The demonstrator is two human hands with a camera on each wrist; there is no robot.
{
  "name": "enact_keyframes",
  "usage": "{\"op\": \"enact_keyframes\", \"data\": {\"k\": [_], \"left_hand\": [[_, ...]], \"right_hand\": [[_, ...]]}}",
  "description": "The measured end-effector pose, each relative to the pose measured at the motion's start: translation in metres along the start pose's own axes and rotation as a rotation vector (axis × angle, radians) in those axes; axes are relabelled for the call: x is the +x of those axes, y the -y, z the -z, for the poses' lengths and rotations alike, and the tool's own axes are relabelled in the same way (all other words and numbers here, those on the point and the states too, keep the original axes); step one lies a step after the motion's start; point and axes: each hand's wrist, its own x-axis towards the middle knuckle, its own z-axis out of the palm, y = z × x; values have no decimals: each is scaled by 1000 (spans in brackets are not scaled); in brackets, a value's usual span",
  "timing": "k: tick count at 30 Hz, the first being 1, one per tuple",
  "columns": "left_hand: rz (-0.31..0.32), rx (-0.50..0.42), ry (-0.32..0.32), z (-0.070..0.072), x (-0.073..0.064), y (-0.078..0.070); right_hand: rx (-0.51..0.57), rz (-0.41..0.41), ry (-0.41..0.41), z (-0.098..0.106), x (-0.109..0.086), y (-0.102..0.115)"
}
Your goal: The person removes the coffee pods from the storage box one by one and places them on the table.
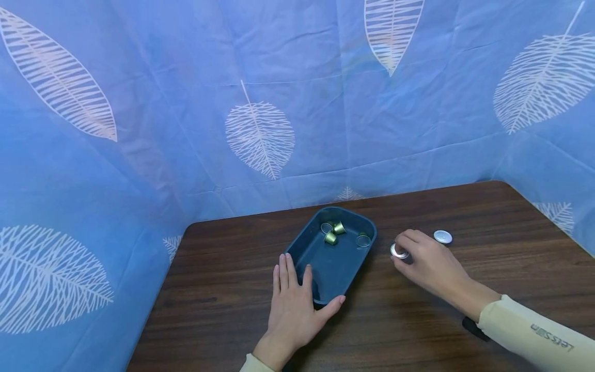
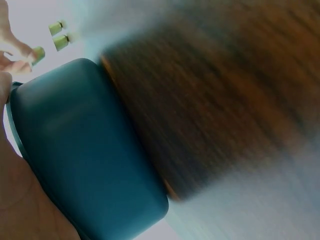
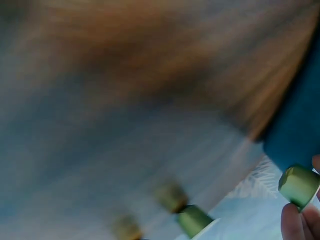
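Observation:
My left hand (image 1: 294, 312) lies with its fingers straight and spread against the near left side of a dark blue tray (image 1: 332, 274), the thumb along the near end. Several green coffee capsules (image 1: 330, 238) sit at the far end of the tray. To the right of the tray, my right hand (image 1: 429, 261) pinches a coffee capsule (image 3: 298, 187) with a silver lid between thumb and fingers. Just beyond that hand, another capsule (image 1: 443, 237) stands lid up. The left wrist view shows two capsules (image 2: 61, 42) past the held one; the head view shows only one there.
Everything rests on a dark wood-grain table (image 1: 223, 274). A blue cloth (image 1: 321, 139) with white leaf prints hangs behind the table and at its sides. Glossy reflections blur the tabletop in both wrist views.

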Motion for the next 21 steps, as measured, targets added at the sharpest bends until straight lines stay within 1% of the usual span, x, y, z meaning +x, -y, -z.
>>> {"op": "enact_keyframes", "data": {"k": [3, 8, 11, 14, 21], "left_hand": [[0, 6, -1, 0, 0, -1], [3, 8, -6, 1, -1, -1], [3, 5, -9, 1, -1, 0], [1, 7, -8, 1, -1, 0], [3, 8, 0, 0, -1, 0]], "right_hand": [[-1, -41, 40, 2, -12, -8], [-6, -163, 154, 5, -27, -17], [-3, -217, 194, 4, -33, -21], [4, -242, 214, 4, -37, -22], [-12, -271, 251, 7, -39, -28]]}}
